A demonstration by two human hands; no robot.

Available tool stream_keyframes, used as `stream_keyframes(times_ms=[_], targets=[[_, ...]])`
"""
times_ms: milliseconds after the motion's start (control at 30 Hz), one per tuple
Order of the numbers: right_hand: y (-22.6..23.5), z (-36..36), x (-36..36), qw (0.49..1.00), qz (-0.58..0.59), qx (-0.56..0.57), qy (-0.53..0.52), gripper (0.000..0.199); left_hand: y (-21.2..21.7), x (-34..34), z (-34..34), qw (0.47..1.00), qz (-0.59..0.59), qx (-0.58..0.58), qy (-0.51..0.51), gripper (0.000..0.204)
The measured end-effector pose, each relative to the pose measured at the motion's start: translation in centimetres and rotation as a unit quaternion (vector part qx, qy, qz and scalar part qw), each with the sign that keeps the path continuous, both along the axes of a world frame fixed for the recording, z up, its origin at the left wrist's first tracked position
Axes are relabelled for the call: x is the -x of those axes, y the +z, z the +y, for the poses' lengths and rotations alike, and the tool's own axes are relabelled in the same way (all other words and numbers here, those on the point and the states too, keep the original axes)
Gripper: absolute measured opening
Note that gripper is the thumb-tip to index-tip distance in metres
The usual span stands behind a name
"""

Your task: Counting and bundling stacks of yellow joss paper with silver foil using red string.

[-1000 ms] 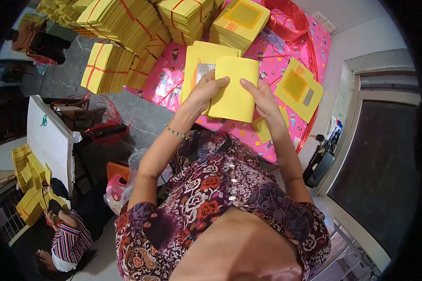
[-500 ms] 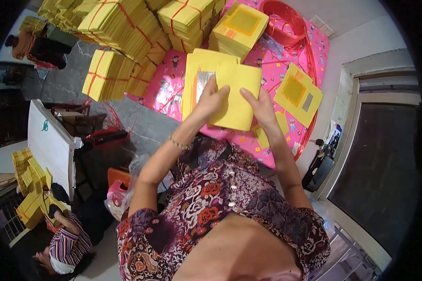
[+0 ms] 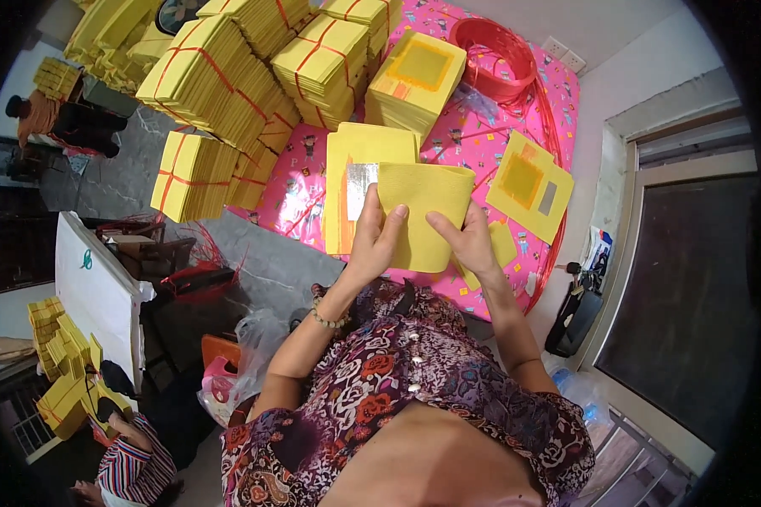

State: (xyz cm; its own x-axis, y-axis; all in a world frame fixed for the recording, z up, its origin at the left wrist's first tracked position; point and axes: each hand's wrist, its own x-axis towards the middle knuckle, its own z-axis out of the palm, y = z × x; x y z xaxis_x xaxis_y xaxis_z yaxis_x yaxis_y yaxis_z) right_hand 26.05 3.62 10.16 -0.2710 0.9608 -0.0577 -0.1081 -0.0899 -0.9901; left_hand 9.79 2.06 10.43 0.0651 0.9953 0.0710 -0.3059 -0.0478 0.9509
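Observation:
In front of me is a folded yellow paper sheet (image 3: 429, 190), held between both hands and slightly curved. My left hand (image 3: 375, 238) grips its left edge, thumb on the face and fingers partly hidden by the sheet. At the right edge, my right hand (image 3: 469, 241) pinches with the thumb on the near face. Just beyond the held sheet lies a pile of yellow paper pieces (image 3: 347, 148), bearing a silver rectangle (image 3: 361, 182) and orange marks. The held sheet covers part of this pile.
Tied yellow paper bundles (image 3: 201, 72) stand at the far left of the pink patterned table (image 3: 300, 182). A yellow stack (image 3: 418, 72) and red plastic strapping (image 3: 503, 55) lie beyond. Printed yellow paper (image 3: 528, 182) rests at right. Another person (image 3: 135, 452) sits at lower left.
My view has shifted, so the table sits lower in the picture. My left hand's fingers have moved to the sheet's left edge, and the sheet now looks more curved. Both hands still hold it.

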Motion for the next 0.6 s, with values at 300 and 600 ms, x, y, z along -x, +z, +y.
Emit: stream_keyframes(times_ms=[300, 600], targets=[[0.0, 1.3, -2.6, 0.993, 0.028, -0.040, -0.110, 0.018, -0.9, -2.2, 0.3, 1.000, -0.001, 0.004, -0.014, 0.027], [-2.5, 0.8, -8.0, 0.983, 0.043, -0.004, -0.181, 0.015, -2.6, -6.9, 0.6, 0.996, 0.001, 0.064, -0.060, 0.024]])
